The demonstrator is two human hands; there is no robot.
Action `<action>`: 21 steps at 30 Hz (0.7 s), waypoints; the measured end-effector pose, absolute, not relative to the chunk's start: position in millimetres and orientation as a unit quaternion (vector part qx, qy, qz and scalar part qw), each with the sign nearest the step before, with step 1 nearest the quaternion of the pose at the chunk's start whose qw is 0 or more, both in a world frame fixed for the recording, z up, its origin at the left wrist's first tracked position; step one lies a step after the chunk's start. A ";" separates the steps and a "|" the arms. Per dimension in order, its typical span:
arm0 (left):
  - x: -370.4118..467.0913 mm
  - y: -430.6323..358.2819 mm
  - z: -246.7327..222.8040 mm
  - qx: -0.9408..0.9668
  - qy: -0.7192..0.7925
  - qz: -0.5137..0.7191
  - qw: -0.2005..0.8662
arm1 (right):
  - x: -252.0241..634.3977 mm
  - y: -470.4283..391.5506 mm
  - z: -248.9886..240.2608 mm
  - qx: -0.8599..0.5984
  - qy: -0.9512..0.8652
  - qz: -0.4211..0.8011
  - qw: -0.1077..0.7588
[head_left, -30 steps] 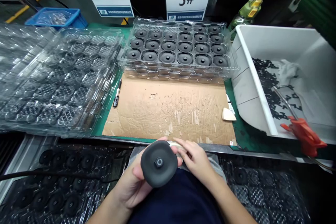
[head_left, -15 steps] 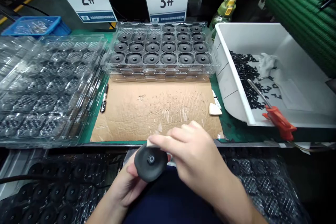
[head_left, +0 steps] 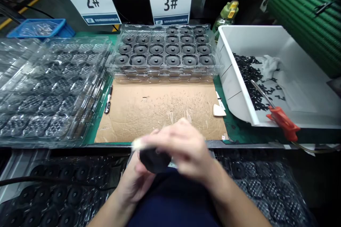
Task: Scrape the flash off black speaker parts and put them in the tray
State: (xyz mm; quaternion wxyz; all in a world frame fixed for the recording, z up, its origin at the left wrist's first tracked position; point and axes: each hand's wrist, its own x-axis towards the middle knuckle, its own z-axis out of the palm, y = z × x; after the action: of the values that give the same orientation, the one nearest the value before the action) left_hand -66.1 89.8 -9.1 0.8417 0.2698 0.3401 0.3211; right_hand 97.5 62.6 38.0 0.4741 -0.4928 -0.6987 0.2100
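A round black part (head_left: 154, 160) is in front of my body, just below the bench edge, and looks blurred and tilted. My left hand (head_left: 137, 181) grips it from the left and below. My right hand (head_left: 183, 149) reaches over its top from the right, fingers bent together around a small pale piece (head_left: 137, 144) at the part's upper left edge. Motion smears the right fingers. Beyond the hands lies a cardboard sheet (head_left: 160, 110). Behind it, a clear tray (head_left: 165, 70) carries several similar black parts.
Stacked clear trays (head_left: 53, 88) stand at the left, near a black marker (head_left: 108, 100). A white bin (head_left: 239, 95) with small black pieces is at the right; a red-handled tool (head_left: 283, 122) lies across its front rim. More trays sit below the bench.
My right hand has moved slightly left over the black part, with the pale piece now further left. The part has tilted, its face less visible. The view has shifted slightly.
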 end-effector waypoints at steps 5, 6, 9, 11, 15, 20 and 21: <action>-74.4 93.5 -7.3 0.213 0.249 0.342 0.881 | 117.2 57.3 -25.0 -0.667 -0.550 0.270 0.424; -75.7 94.1 -6.6 0.204 0.239 0.342 0.886 | 117.0 53.5 -37.8 -0.670 -0.558 0.273 0.405; -77.5 95.4 -4.4 0.186 0.234 0.336 0.893 | 111.0 43.3 -59.4 -0.673 -0.581 0.272 0.368; -77.0 95.5 -2.8 0.181 0.238 0.331 0.895 | 106.0 41.0 -51.3 -0.683 -0.577 0.267 0.360; -75.5 94.0 0.0 0.184 0.253 0.338 0.888 | 88.5 45.9 8.9 -0.691 -0.536 0.221 0.432; -82.4 94.6 1.6 0.187 0.270 0.320 0.889 | 54.7 50.9 62.9 -0.528 -0.686 0.195 0.461; -84.5 95.1 1.4 0.191 0.276 0.325 0.884 | 51.2 52.1 64.8 -0.511 -0.704 0.229 0.437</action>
State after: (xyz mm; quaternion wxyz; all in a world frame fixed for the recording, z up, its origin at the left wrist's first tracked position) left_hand -84.5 95.1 1.4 0.8840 0.1915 0.2757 0.3253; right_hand 51.2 52.1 64.8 0.4367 -0.5114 -0.7038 0.2291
